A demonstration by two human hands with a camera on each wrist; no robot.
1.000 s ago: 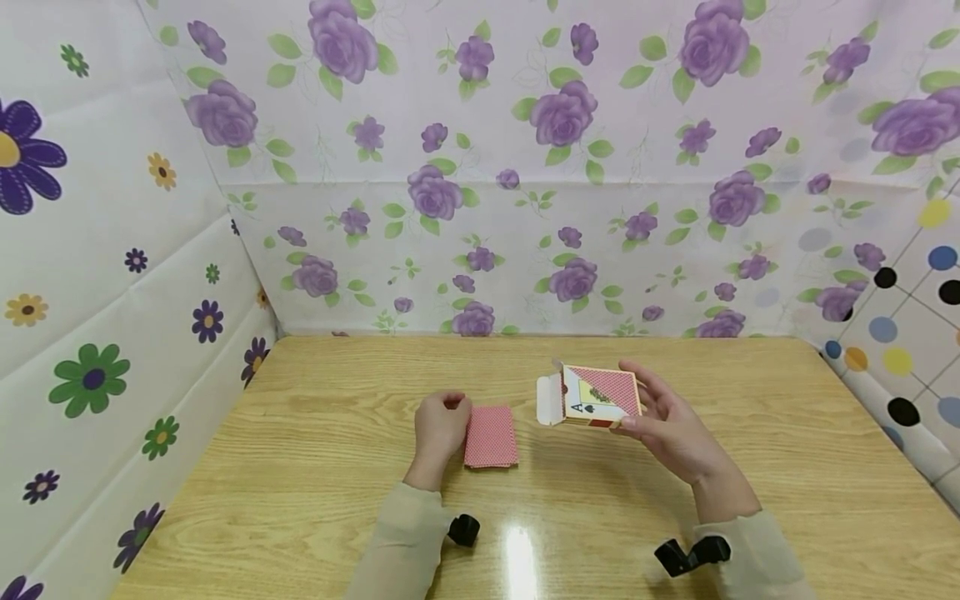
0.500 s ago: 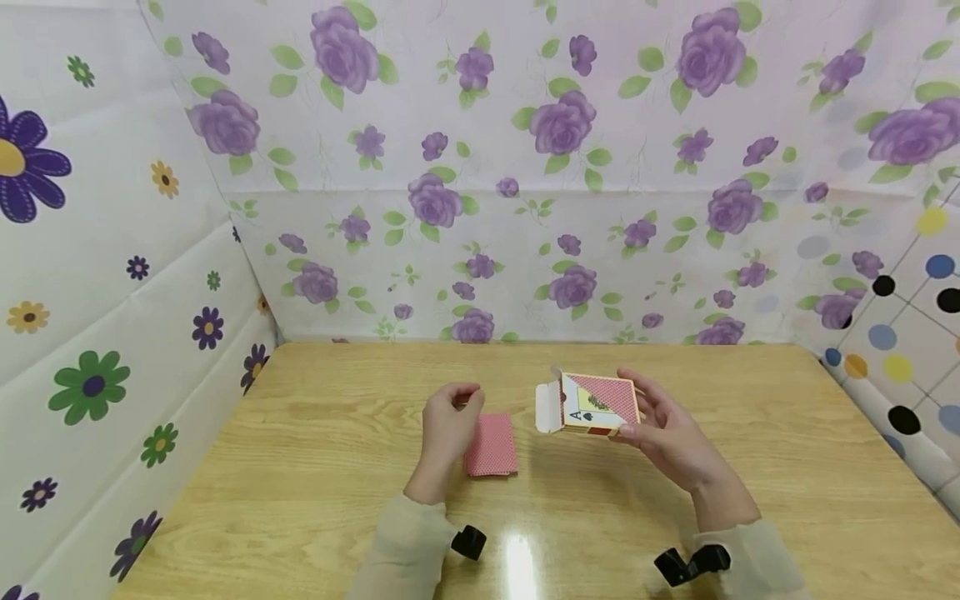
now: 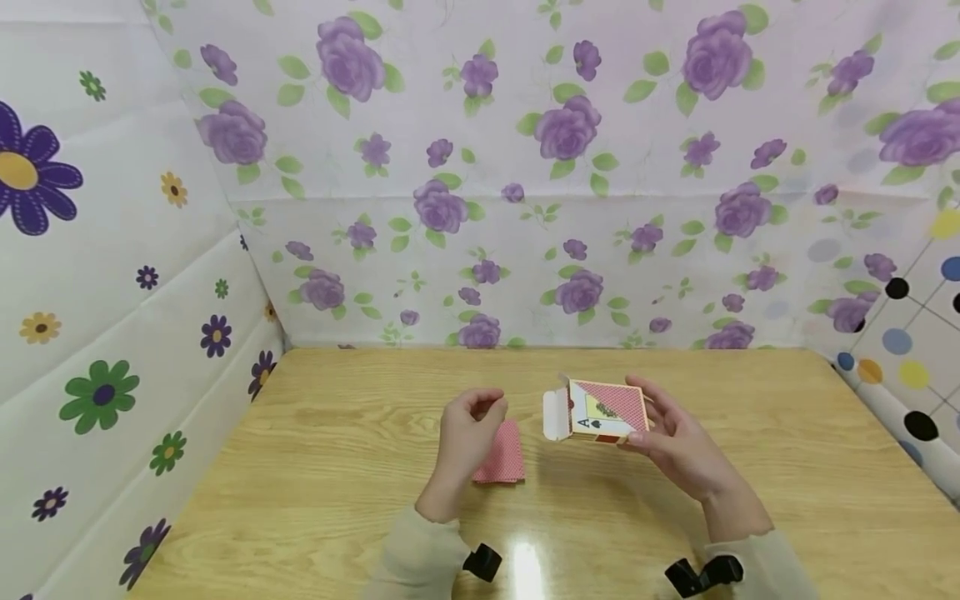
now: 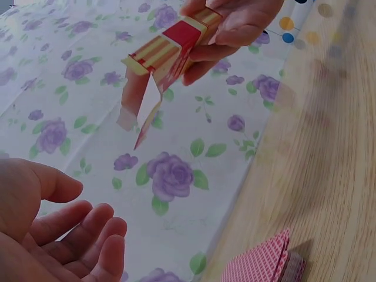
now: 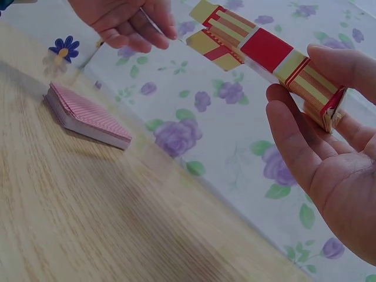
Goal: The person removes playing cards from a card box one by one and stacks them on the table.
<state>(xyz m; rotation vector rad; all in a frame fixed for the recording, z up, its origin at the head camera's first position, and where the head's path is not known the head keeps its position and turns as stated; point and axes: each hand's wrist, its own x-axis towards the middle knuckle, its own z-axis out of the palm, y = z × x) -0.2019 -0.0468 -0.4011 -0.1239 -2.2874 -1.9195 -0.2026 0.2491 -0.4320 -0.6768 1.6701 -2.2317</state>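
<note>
My right hand [image 3: 678,446] grips a playing-card box [image 3: 609,410] by its right end, above the table. The box shows an ace of spades and a red back pattern, and its flap [image 3: 556,414] hangs open toward the left. In the right wrist view the thumb and fingers pinch the box's sides [image 5: 267,51]. My left hand [image 3: 468,433] is raised with loosely bent fingers and nothing in them, left of the flap. Behind it in the head view, partly covered, lies a red-backed deck of cards [image 3: 507,457] on the table; the right wrist view shows the whole stack [image 5: 88,117].
The wooden table [image 3: 337,433] reaches back to a flowered cloth wall [image 3: 525,275]. Patterned cloth also stands on the left [image 3: 142,333] and right [image 3: 911,333]. A black strap mount sits on each wrist.
My left hand has lifted off the left edge of the deck and moved right, toward the box. The right hand keeps the box nearly still. The deck stays put.
</note>
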